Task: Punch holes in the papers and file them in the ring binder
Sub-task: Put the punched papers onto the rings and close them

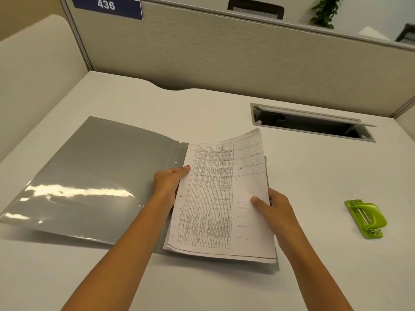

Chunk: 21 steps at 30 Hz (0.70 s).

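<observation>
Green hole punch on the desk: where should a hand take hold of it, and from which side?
Grip the green hole punch by its raised, arched lever, fingers across the narrow width, coming from above. It lies flat on the desk, leaving no gap underneath. The right hand, now holding the papers, is nearer.
</observation>
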Motion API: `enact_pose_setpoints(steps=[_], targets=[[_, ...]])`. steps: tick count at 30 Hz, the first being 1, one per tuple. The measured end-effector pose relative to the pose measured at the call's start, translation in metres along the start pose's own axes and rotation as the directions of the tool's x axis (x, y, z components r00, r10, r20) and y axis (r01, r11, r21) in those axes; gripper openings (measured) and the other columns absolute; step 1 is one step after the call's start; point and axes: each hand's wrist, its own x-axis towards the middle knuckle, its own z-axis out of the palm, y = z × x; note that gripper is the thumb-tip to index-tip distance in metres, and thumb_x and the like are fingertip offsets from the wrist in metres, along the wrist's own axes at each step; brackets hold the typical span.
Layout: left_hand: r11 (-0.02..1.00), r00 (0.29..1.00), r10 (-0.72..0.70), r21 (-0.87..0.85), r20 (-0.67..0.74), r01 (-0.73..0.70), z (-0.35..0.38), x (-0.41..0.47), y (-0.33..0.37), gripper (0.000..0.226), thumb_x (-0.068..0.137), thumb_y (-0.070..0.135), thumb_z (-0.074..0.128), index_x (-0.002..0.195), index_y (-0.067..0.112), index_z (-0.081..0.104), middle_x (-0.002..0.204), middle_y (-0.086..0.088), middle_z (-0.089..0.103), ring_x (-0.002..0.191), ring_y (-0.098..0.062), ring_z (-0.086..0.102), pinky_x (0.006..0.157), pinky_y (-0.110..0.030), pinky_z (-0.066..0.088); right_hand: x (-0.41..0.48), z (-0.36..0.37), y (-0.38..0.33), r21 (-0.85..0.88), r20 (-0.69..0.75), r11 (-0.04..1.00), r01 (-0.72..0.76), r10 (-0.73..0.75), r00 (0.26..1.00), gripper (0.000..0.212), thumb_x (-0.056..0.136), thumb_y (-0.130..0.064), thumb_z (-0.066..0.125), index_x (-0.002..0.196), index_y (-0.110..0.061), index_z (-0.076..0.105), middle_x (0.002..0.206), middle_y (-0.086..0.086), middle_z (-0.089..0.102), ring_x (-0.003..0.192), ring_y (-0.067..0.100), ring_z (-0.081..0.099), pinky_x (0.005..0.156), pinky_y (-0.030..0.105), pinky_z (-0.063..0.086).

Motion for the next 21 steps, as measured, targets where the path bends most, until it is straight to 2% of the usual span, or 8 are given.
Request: enact_pose_setpoints(steps=[3,8,10,13,14,16,18,21], targets=[[0.995,0.995,-0.101,-0.023,-0.018,0.100,0.002,0.004,0.005,0.018,0.079,0.011,0.076,0.091,0.001,0.067,0.080,-0.010,0.069,0.059,-0.018,0.066,0.038,-0.020,0.049,0.000,-0.001,0.004,0.012,0.004,1.000,-0.001,0.001,1.000,0.013,0.093,-0.020,0.056,0.104,-0.026,0.058,0.103,-0.005,0.068,0.090,0.020,0.068,0.084,0.044,0.056],[0.982,0.982,-0.190,0.021,0.021,0.189,0.001,0.009,0.008,0.028,0.081,0.017,0.075,0.103,0.002,0.066,0.086,-0.008,0.070,0.067,-0.018,0.065,0.037,-0.021,0.049,0.001,-0.002,0.008,0.003,-0.011,1.000,0.005,-0.005,1.000,0.017,0.091,-0.019,0.057,0.107,-0.025,0.060,0.101,-0.004,0.069,0.090,0.021,0.067,0.085,0.045,0.056],[0.983,0.983,-0.184,0.034,0.023,0.183,0.000,0.008,0.007,0.027,0.082,0.015,0.074,0.104,0.001,0.067,0.085,-0.008,0.070,0.061,-0.015,0.065,0.037,-0.020,0.048,0.002,-0.002,0.010,0.000,-0.016,1.000,-0.003,0.003,1.000,0.020,0.091,-0.019,0.057,0.110,-0.023,0.061,0.103,-0.003,0.069,0.091,0.022,0.067,0.085,0.046,0.055],[0.990,0.990,-0.139,0.033,0.012,0.139,0.000,0.005,0.004,0.020,0.083,0.009,0.072,0.101,0.000,0.068,0.076,-0.008,0.067,0.038,-0.007,0.059,0.035,-0.017,0.044,0.004,-0.004,0.013,-0.003,-0.028,1.000,-0.014,0.014,1.000,0.023,0.091,-0.018,0.056,0.113,-0.021,0.061,0.105,-0.002,0.069,0.093,0.023,0.067,0.087,0.046,0.055],[0.992,0.993,-0.121,0.038,0.013,0.121,0.001,0.004,0.003,0.017,0.084,0.008,0.071,0.099,0.000,0.068,0.075,-0.008,0.067,0.038,-0.007,0.059,0.035,-0.018,0.045,0.005,-0.004,0.014,-0.004,-0.032,1.000,-0.020,0.020,0.999,0.022,0.091,-0.018,0.056,0.113,-0.020,0.062,0.105,-0.002,0.069,0.092,0.023,0.067,0.087,0.046,0.055],[0.995,0.996,-0.089,0.051,0.010,0.088,0.001,0.003,0.001,0.007,0.084,0.004,0.069,0.091,0.004,0.068,0.079,-0.009,0.069,0.053,-0.011,0.065,0.040,-0.020,0.050,0.007,-0.006,0.016,-0.008,-0.036,1.000,-0.030,0.029,0.999,0.022,0.091,-0.019,0.057,0.112,-0.018,0.062,0.105,-0.001,0.069,0.092,0.023,0.067,0.086,0.046,0.055],[0.997,0.999,-0.051,0.063,0.007,0.051,0.002,0.003,0.000,0.008,0.084,0.001,0.068,0.082,0.008,0.067,0.083,-0.009,0.070,0.064,-0.016,0.067,0.043,-0.020,0.053,0.009,-0.007,0.019,-0.009,-0.037,0.999,-0.034,0.034,0.999,0.023,0.090,-0.019,0.058,0.113,-0.017,0.062,0.105,0.001,0.069,0.092,0.024,0.067,0.086,0.047,0.055],[0.995,1.000,-0.008,0.100,0.007,0.007,0.001,0.003,-0.003,0.008,0.083,0.001,0.068,0.085,0.009,0.069,0.088,-0.010,0.072,0.069,-0.018,0.069,0.049,-0.023,0.056,0.010,-0.006,0.021,-0.008,-0.032,0.999,-0.033,0.033,0.999,0.024,0.090,-0.020,0.059,0.113,-0.018,0.063,0.105,0.000,0.070,0.093,0.024,0.067,0.087,0.047,0.055]])
